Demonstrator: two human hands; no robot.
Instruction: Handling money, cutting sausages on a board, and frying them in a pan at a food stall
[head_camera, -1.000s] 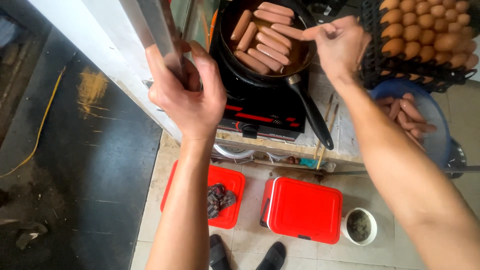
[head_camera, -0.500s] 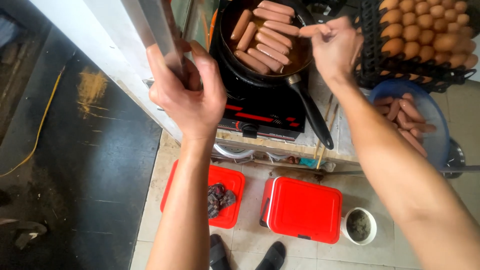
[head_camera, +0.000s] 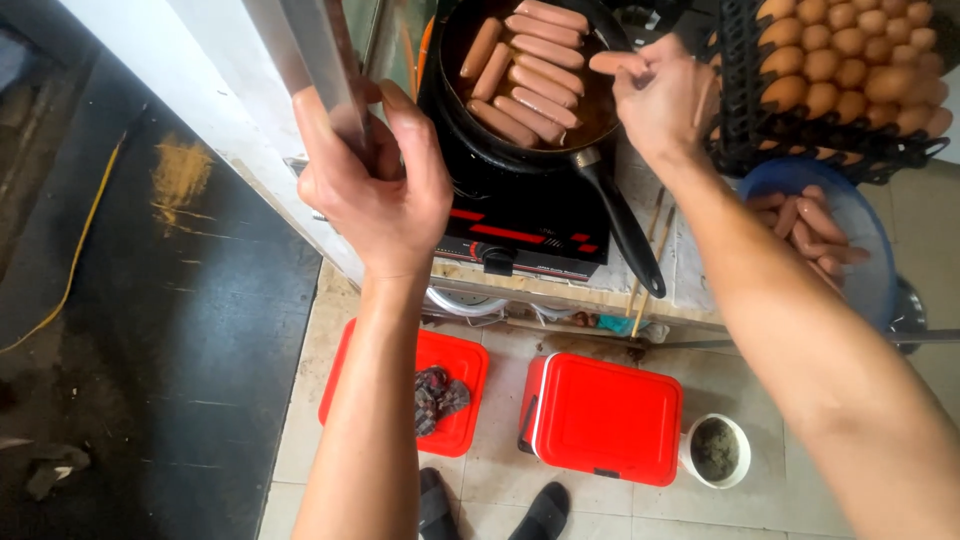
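Left hand (head_camera: 375, 190) stays clamped on the grey metal post (head_camera: 318, 70) at far left, fingers wrapped tight around it. Right hand (head_camera: 662, 100) pinches one sausage (head_camera: 612, 62) in narrow fingers, now at the right rim of the black frying pan (head_camera: 590, 150) rather than over its middle, so it looks lifted clear of the row of sausages (head_camera: 525, 70). Pan sits on the hob (head_camera: 520, 225); blue bowl (head_camera: 870, 280) of raw sausages near right, egg tray (head_camera: 850, 70) far right.
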